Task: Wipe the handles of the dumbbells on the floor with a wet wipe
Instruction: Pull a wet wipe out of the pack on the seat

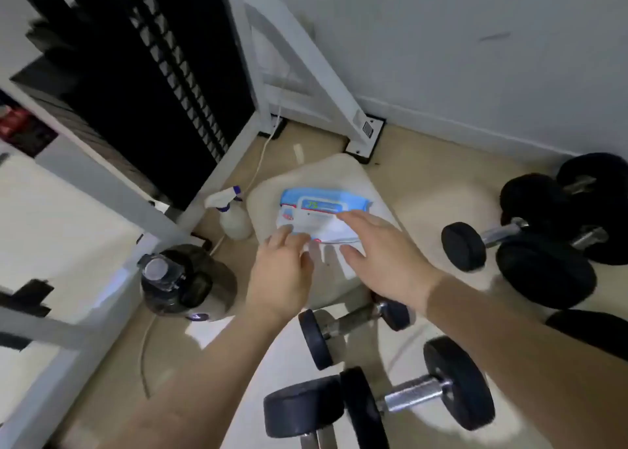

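A blue and white wet wipe pack (316,212) lies on a cream cushioned stool (268,197) in the middle of the view. My left hand (282,271) touches the pack's near left corner with its fingertips. My right hand (384,254) hovers over the pack's right side, fingers spread and straight. Whether a wipe is pulled out is unclear in the blur. A small black dumbbell (350,322) lies just below the stool. A larger dumbbell (418,394) with a chrome handle lies nearer me. Several more dumbbells (543,241) are heaped at the right.
A white spray bottle (231,217) stands left of the stool. A dark water jug (180,282) sits on the floor beside it. A white gym machine with a black weight stack (163,101) fills the left. A white wall (475,40) closes the back.
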A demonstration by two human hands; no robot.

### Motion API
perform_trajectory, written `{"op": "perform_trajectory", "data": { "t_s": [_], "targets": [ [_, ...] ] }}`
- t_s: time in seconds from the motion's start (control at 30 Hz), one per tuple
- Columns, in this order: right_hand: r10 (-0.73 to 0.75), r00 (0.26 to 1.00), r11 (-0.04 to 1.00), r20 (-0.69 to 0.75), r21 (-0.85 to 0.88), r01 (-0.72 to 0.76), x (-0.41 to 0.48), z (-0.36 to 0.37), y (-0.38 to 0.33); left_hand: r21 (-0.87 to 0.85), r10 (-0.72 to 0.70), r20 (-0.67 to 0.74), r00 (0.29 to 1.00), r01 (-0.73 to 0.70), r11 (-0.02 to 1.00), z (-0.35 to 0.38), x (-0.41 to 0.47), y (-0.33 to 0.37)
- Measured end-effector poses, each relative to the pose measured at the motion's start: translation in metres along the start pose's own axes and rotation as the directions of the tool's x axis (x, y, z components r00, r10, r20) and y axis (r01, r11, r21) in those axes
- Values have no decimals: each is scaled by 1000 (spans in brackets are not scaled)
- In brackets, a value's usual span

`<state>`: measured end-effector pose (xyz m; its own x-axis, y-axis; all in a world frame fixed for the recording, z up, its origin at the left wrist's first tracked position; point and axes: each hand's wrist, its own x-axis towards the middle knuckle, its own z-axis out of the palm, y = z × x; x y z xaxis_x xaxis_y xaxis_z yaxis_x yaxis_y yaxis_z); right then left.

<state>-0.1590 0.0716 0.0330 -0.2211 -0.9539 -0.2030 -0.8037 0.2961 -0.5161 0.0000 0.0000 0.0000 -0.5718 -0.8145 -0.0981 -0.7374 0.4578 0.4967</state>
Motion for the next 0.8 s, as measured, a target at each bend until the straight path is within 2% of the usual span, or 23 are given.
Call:
{"op": "perform_trajectory", "data": {
  "t_s": [0.07,0.17,0.3,0.37,0.47,0.5,0.53,0.57,0.6,0.63,0.67,0.7,0.73,0.8],
  "targets": [
    [-43,998,997,-45,-65,40,35,23,11,-6,-6,-102,995,6,1000,22,23,-17],
    [-71,997,980,-20,-188,66,77,51,26,-19,-51,-126,991,49,999,46,51,-37],
    [-110,993,909,-36,-409,86,99,65,44,-115,18,-257,966,-49,992,61,67,-59],
    [-148,989,836,-6,-534,122,101,62,46,-165,4,-235,972,-44,985,57,78,-64],
    [-413,910,648,-28,-712,272,97,62,38,-42,16,-121,993,-21,999,45,87,-64],
    [-465,884,626,-48,-724,290,94,61,35,-1,38,-70,997,-38,999,40,86,-62],
    [-450,890,695,-73,-655,297,92,59,36,30,50,0,999,-50,998,33,83,-61],
    [-373,923,811,-95,-517,275,90,57,36,59,64,76,995,-68,996,26,78,-59],
    [-254,961,927,-110,-310,209,89,55,40,91,66,157,985,-81,993,20,72,-59],
    [-136,982,989,-135,-83,125,89,57,46,121,74,231,970,-104,987,14,66,-58],
    [-34,985,992,-171,111,53,88,61,53,144,79,295,952,-126,982,9,61,-56],
    [45,977,976,-210,219,2,87,68,59,156,84,341,936,-145,977,5,57,-54],
    [101,966,968,-238,246,-41,85,75,62,174,84,373,924,-159,972,2,54,-50],
    [101,951,993,-291,85,-79,82,83,67,276,98,377,921,-213,937,2,49,-40]
  ]
}}
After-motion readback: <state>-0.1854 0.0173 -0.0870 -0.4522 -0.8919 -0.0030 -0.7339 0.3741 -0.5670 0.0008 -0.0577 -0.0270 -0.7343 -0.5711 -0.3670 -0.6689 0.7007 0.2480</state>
